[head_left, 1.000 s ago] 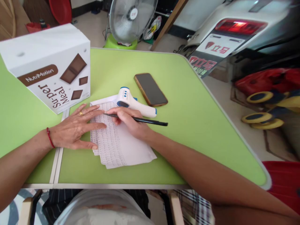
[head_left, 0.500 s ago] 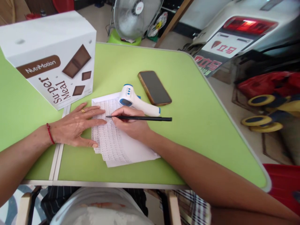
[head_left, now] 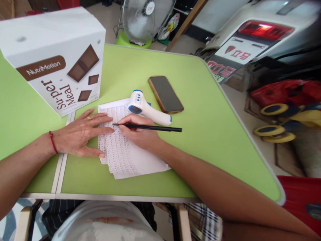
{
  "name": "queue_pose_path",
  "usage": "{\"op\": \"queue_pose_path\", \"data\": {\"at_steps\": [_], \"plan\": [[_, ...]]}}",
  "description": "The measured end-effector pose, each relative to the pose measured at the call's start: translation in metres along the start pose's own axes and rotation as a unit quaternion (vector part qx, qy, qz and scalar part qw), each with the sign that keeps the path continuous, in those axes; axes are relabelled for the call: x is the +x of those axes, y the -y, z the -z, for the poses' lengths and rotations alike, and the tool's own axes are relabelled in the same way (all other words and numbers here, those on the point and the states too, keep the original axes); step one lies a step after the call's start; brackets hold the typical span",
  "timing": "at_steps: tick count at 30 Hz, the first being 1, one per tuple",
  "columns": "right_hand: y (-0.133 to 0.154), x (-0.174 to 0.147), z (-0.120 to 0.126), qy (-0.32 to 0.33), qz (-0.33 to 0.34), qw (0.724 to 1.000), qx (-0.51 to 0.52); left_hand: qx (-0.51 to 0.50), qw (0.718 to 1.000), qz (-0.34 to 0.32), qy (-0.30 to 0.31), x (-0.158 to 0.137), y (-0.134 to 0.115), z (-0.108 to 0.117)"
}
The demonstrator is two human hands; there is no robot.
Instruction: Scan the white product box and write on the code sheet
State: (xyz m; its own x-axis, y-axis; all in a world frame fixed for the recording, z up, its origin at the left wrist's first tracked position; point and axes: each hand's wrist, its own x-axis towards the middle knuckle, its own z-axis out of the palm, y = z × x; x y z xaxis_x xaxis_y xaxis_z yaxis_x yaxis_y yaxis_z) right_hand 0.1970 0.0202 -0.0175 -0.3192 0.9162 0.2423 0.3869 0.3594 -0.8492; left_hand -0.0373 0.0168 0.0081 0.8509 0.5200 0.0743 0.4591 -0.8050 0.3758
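My right hand (head_left: 139, 130) grips a black pen (head_left: 157, 128), its tip down on a sheet of paper (head_left: 122, 157) covered in rows of small handwriting. More sheets lie beneath that one, their edges showing at the left. Fingers spread, my left hand (head_left: 81, 133) lies flat, its fingertips on the left part of the papers and its palm on the table. It wears a gold ring and a red cord bracelet. Just beyond my right hand, a white and blue infrared thermometer (head_left: 147, 108) rests across the top of the papers. A phone (head_left: 165, 94) in a brown case lies behind it.
A tall white NutriMotion box (head_left: 60, 67) stands at the back left of the green table (head_left: 200, 134). Past the table's far edge is a fan (head_left: 139, 20) on a green stool. To the right are a white vehicle (head_left: 240, 43) with a red tail light and a red chair (head_left: 301, 197).
The pen's rear end has dipped slightly and its tip has shifted a little to the left. My left hand stays in place. The camera view has moved slightly.
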Motion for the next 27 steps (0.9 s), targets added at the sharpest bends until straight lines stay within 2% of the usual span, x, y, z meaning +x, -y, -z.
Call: {"op": "queue_pose_path", "data": {"at_steps": [8,14,22,27], "plan": [[-0.0046,0.0006,-0.0006,-0.007,0.052,0.999,0.011,0.025,1.000,0.001,0.016,0.0001,-0.0009,0.0022],[-0.0019,0.0012,-0.0003,-0.030,0.045,0.999,0.006,0.024,1.000,0.004,0.019,-0.0002,-0.0007,0.0022],[-0.0028,0.0009,-0.0006,-0.014,0.032,0.999,0.011,0.023,1.000,-0.001,0.014,-0.0004,-0.0002,0.0026],[-0.0015,0.0008,-0.0009,-0.031,0.041,0.999,0.017,0.025,1.000,0.001,0.018,-0.0003,-0.0004,0.0029]]}}
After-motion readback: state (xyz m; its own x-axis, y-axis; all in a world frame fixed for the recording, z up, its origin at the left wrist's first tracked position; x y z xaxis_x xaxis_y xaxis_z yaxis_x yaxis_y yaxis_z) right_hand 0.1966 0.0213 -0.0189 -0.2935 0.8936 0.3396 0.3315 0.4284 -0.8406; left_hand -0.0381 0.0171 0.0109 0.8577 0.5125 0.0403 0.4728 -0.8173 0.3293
